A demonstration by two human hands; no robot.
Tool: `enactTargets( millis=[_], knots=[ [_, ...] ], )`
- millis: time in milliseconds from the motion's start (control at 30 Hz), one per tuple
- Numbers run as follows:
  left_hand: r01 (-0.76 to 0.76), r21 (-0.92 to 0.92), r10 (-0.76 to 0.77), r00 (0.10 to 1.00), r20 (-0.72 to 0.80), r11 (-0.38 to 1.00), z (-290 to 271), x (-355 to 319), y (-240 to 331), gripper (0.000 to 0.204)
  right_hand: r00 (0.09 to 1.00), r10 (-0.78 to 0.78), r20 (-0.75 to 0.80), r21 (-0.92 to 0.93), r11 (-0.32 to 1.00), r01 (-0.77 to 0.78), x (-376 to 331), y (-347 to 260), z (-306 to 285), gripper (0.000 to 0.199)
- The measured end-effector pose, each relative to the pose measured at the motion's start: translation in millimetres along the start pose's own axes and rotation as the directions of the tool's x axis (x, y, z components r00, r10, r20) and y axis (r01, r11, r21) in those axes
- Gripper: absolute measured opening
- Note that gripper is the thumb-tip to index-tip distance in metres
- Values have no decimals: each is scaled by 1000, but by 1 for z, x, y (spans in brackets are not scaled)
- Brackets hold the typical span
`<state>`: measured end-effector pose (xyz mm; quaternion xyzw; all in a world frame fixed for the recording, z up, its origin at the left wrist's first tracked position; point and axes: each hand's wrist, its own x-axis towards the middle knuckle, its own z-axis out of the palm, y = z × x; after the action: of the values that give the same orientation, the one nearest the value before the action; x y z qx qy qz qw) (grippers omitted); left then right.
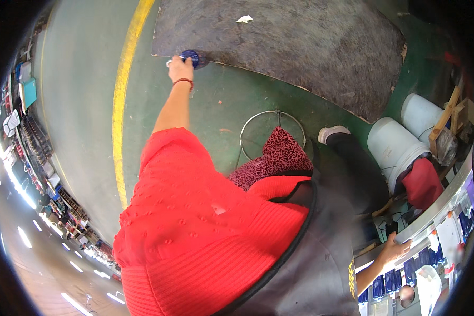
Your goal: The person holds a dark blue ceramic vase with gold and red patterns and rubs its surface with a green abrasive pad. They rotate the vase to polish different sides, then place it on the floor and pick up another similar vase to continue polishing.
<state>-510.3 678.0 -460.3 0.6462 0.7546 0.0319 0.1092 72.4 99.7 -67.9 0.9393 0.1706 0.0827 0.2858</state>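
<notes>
My left arm, in a red sleeve, reaches far out. The left hand (180,69) is closed on a dark blue round object (191,57) at the near left corner of a dark worn board (279,42). A small white piece shows beside its fingers; the object's exact kind is unclear. At the lower right, my right hand (394,249) rests at the edge of a workbench (426,230), fingers apart and holding nothing that I can see. Several dark blue pieces (410,270) stand along that bench near the hand.
A metal ring-framed stool (246,125) with a maroon patterned cushion (280,151) stands below. A leg in black trousers (357,168) ends in a light shoe. White buckets (392,142), a red cloth (422,183) and wood pieces (447,113) crowd the right. A yellow line (119,105) marks the floor.
</notes>
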Motion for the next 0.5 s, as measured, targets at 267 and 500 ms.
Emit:
enactTargets(
  millis=[267, 500],
  knots=[
    [266, 79, -253, 957, -142, 961, -3, 92, -93, 44, 970, -155, -187, -42, 988, 150, 7, 19, 14, 84],
    [407, 172, -378, 908, -179, 897, -13, 155, -122, 50, 977, -119, -175, 50, 990, 129, 4, 14, 6, 85]
  ],
)
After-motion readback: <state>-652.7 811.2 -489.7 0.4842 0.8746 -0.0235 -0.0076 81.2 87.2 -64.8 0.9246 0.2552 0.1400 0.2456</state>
